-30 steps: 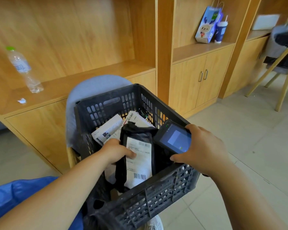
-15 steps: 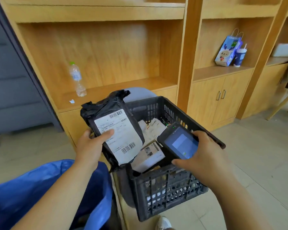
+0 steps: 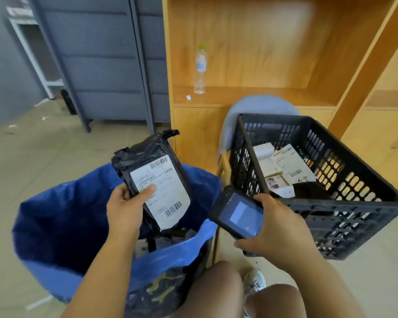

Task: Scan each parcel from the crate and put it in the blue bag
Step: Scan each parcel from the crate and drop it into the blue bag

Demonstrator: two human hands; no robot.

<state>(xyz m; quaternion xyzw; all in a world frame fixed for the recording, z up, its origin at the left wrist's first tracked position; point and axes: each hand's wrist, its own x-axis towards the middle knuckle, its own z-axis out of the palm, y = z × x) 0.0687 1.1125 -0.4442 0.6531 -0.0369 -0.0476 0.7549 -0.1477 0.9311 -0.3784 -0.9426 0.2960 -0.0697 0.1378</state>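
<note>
My left hand [image 3: 124,210] grips the parcel [image 3: 152,177] label up over the open bag [image 3: 62,216], I think so the scanner [image 3: 239,214] gripped in my right hand [image 3: 278,230] can read it before it drops in, with more parcels [image 3: 283,171] lying in the crate [image 3: 345,228].

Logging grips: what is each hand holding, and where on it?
Left hand: black parcel, by its lower left edge, thumb on the label. Right hand: scanner, around its right side.
</note>
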